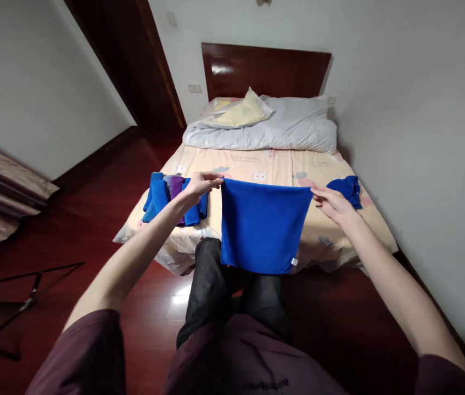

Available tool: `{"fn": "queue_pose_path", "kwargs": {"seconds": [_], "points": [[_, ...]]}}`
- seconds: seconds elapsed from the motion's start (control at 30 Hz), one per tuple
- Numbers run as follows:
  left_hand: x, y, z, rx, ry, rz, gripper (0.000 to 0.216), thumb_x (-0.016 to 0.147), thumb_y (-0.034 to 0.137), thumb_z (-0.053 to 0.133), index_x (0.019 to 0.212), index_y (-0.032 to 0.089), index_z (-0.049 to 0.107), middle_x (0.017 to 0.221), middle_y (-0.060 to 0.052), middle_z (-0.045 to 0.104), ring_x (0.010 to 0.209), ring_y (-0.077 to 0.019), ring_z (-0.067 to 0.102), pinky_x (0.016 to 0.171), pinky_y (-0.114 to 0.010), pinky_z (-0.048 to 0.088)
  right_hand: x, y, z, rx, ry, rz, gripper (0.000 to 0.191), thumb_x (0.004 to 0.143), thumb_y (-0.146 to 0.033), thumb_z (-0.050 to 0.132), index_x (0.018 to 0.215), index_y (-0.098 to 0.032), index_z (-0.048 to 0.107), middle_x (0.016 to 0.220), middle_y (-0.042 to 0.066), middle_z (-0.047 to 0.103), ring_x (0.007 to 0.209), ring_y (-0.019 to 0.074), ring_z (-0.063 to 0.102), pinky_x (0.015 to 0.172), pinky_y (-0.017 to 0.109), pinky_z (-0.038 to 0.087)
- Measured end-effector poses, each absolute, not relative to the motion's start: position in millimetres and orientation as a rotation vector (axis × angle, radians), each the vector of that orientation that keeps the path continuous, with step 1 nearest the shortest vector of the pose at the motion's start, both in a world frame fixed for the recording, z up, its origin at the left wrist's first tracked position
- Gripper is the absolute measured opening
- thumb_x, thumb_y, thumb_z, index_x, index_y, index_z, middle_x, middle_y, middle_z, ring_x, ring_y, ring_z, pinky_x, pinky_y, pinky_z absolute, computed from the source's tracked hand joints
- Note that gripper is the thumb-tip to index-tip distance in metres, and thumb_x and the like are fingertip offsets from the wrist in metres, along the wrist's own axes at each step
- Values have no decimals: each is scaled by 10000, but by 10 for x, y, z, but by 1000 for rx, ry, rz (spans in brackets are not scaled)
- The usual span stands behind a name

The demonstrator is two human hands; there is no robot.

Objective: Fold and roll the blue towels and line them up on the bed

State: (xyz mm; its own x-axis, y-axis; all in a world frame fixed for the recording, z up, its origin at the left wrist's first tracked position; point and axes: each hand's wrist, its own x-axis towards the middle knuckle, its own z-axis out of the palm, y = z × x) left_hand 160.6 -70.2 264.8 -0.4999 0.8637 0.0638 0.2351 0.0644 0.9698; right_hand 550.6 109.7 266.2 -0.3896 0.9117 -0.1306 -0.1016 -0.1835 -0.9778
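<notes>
Holding blue cloth (264,226), patterned bedsheet (276,165), white walls (413,115)

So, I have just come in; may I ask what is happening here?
A person holds up a blue cloth by its two upper corners, left hand on one and right hand on the other. It hangs spread at the foot of the bed. Rolled cloths, blue and purple, lie on the left side; a crumpled blue bundle lies on the right.

One head-worn camera looks forward and down from just above the wearer's dark maroon fabric shirt (248,356), facing across the peach patterned fabric bedsheet (275,164) toward the glossy reddish-brown rectangular wooden headboard (267,68), farther off.
</notes>
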Motion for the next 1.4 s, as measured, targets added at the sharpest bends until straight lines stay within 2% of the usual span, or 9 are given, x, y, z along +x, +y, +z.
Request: {"fn": "queue_pose_path", "kwargs": {"seconds": [0.1,0.2,0.43,0.67,0.8,0.93,1.03,1.17,1.4], "points": [[1441,-278,2639,1007,1815,1559,464,700,256,842,1132,136,723,778,-41,717,701,-158,686,662,-259,517,5032,1434,2637,-1019,-1256,1583,269,657,-105,895,875,-145,742,706,-3,622,583,74,485,447,192,277],[1296,31,2733,1025,1807,1742,497,770,221,769,1244,139,642,821,-35,700,701,-138,685,656,-236,527,4646,1678,2651,-927,-1254,1407,269,704,-177,877,927,-159,728,749,-4,627,619,84,504,487,198,307],[1121,22,2707,1341,1809,1932,634,822,478,815,1340,208,570,1092,-94,702,759,-153,687,594,-219,548,4421,1797,2410,-773,-1328,1208,388,762,-210,777,1137,-193,678,1055,47,707,764,100,585,574,189,388],[1251,-504,1693,1296,2006,1603,690,780,600,789,1309,186,630,1117,-104,738,690,-125,662,510,-179,470,4560,1467,1408,-1032,-1333,1376,446,627,-107,745,1064,-145,665,918,31,737,730,105,581,630,205,421],[1422,-796,946,1154,2079,1287,650,780,556,777,1274,158,634,1115,-129,757,648,-130,659,526,-207,492,4694,1137,781,-1300,-1367,1485,408,583,-54,734,976,-146,672,816,13,736,764,133,616,685,227,455],[1589,-991,411,1005,2077,915,601,750,480,835,1234,206,607,1039,-87,787,572,-119,658,609,-226,526,4835,874,389,-1472,-1435,1604,378,553,-20,803,892,-139,684,666,0,688,656,134,583,614,239,432],[1673,-1013,193,825,2082,851,604,768,476,850,1233,206,577,990,-84,786,609,-126,675,608,-214,509,4874,786,265,-1502,-1423,1648,390,581,-66,861,926,-133,692,633,-7,673,563,113,529,561,243,390],[1734,-940,63,576,2119,945,441,860,428,774,1179,196,576,942,-51,757,617,-97,646,555,-186,451,4834,777,207,-1560,-1330,1604,353,630,-98,870,922,-142,677,732,28,718,598,112,553,551,230,374],[1728,-986,15,517,2139,948,416,782,468,824,996,196,593,702,32,642,522,-83,546,497,-184,387,4883,842,107,-1646,-1327,1561,337,655,-111,868,930,-140,675,613,-35,621,542,83,449,515,219,317]]}}
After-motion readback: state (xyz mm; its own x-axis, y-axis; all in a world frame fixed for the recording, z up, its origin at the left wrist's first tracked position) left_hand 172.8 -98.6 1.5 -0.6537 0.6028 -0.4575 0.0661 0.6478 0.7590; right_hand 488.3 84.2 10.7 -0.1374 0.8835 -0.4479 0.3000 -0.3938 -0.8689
